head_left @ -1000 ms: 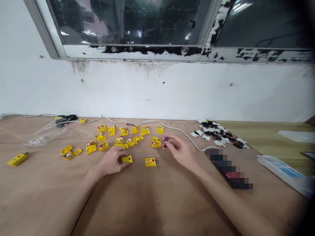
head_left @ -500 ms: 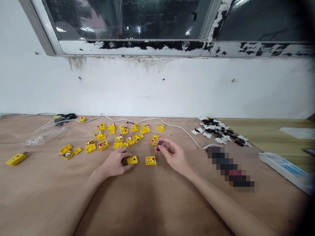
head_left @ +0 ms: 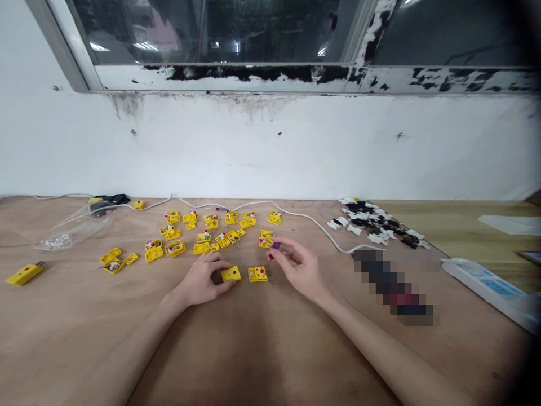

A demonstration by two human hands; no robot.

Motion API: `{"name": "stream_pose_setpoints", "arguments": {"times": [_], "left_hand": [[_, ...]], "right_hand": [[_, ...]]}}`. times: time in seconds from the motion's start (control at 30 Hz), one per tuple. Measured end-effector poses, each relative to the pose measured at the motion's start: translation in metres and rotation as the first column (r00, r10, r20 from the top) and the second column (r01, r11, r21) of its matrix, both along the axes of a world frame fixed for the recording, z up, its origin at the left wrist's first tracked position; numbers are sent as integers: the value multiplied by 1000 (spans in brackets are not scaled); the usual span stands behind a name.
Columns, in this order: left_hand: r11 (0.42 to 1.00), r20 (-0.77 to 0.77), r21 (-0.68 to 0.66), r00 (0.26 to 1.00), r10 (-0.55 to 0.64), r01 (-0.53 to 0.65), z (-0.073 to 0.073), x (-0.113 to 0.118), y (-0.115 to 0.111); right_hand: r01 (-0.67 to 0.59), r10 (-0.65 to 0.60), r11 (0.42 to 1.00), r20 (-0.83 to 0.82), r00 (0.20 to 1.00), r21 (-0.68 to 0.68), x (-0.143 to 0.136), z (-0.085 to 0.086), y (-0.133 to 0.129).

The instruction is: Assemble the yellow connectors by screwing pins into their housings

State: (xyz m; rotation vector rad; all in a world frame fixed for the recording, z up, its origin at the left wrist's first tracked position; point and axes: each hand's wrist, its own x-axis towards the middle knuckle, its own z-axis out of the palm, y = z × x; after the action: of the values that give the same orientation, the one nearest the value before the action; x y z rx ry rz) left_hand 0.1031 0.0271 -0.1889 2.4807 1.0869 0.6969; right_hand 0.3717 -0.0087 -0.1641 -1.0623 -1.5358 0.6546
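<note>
My left hand grips a yellow cover by its left end, between thumb and fingers; a dark round hole shows on its top. Just right of it on the table lies an open yellow housing with a red dot, a white part and metal pins at its right side. My right hand pinches a small purple and red piece between thumb and fingertips, above and right of that housing. Behind the fingertips sits another open yellow housing.
Several open yellow housings spread behind my hands. A yellow plug and a plastic bag lie left. White cable crosses the back. Right are black and white pieces, a blurred-out object and a power strip.
The yellow cover in my left hand has moved slightly right, nearer the open housing, and looks a little tilted. My right hand keeps its pinch. The whole view has shifted slightly.
</note>
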Motion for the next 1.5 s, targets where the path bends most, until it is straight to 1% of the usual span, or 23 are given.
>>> {"name": "stream_pose_setpoints", "arguments": {"times": [0.07,0.13,0.17,0.2,0.27,0.33,0.4,0.5,0.6,0.73,0.8,1.0,1.1,1.23,1.3,1.37,1.5], "left_hand": [[1000,64,-7,998,-4,5,2,9,-2],[1000,100,1,995,-28,28,6,21,-3],[999,98,12,994,-50,49,8,28,-3],[997,83,26,994,-76,74,10,35,-3],[992,45,68,993,-111,108,14,48,-2],[986,5,106,992,-129,128,14,58,-1],[982,-34,129,990,-136,139,13,64,0],[981,-80,141,989,-124,134,10,66,1],[980,-107,145,987,-119,134,10,64,1],[974,-160,160,978,-137,163,14,63,1],[973,-193,161,972,-133,165,15,63,1],[976,-298,143,948,-114,163,19,66,1],[986,-257,97,961,-105,134,16,66,1],[994,-139,20,985,-100,104,5,65,5],[996,-98,4,991,-94,94,-1,65,8],[997,-71,-4,994,-82,82,-6,66,12],[997,-45,-20,996,-75,75,-11,66,15]], "right_hand": [[19,-21,999,65,998,34,5,4,1],[17,-28,998,191,981,55,11,8,2],[-6,-9,999,275,961,52,15,10,3],[-42,25,998,364,931,38,18,11,4],[-101,89,995,532,842,-7,24,11,3],[-106,114,993,658,745,-52,27,9,2],[-80,117,993,720,684,-85,28,6,0],[-84,148,989,734,663,-123,30,3,-1],[-84,174,984,738,652,-159,33,6,1],[-100,271,958,731,626,-269,36,13,-2],[-117,310,945,719,623,-305,36,14,-3],[-142,342,934,703,624,-329,34,6,-2],[-139,347,929,678,648,-342,33,4,-1],[-140,336,922,565,754,-362,27,3,3],[-131,318,923,526,789,-362,21,3,8],[-125,318,922,536,782,-366,14,3,15],[-123,344,916,594,727,-381,5,6,28]]}}
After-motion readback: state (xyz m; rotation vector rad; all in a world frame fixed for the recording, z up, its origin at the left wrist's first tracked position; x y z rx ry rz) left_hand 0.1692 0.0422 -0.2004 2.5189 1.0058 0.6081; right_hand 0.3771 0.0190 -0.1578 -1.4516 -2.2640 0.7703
